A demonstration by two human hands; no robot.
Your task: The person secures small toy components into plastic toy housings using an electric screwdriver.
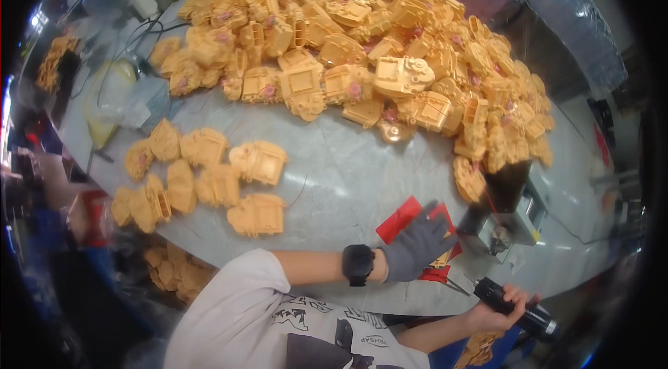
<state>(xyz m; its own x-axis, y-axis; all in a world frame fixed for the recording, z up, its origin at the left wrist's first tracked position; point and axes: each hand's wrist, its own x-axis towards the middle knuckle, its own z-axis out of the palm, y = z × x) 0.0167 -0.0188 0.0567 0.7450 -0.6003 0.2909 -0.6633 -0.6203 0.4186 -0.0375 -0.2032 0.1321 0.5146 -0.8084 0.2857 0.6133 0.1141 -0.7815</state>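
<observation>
L hand (412, 247), gray glove, over red holder (398, 220); can't tell if gripping. R hand (506, 308) closed round blk power driver (491, 292). Yellow housings (303, 84) piled beyond both.

Head view — wide fisheye, head-worn, left one of a pair. Looks down from above — close over table (341, 167).

1. I see a plain grey glove (414, 249); black wristwatch (358, 265).
2. Power driver (495, 294): black, silvery at its end.
3. Plastic housings (303, 84): yellow-orange, some with pink spots.
4. Shirt (223, 306): pale grey, black print.
5. Flat pieces (396, 221): bright red; tabletop (341, 174): grey.
</observation>
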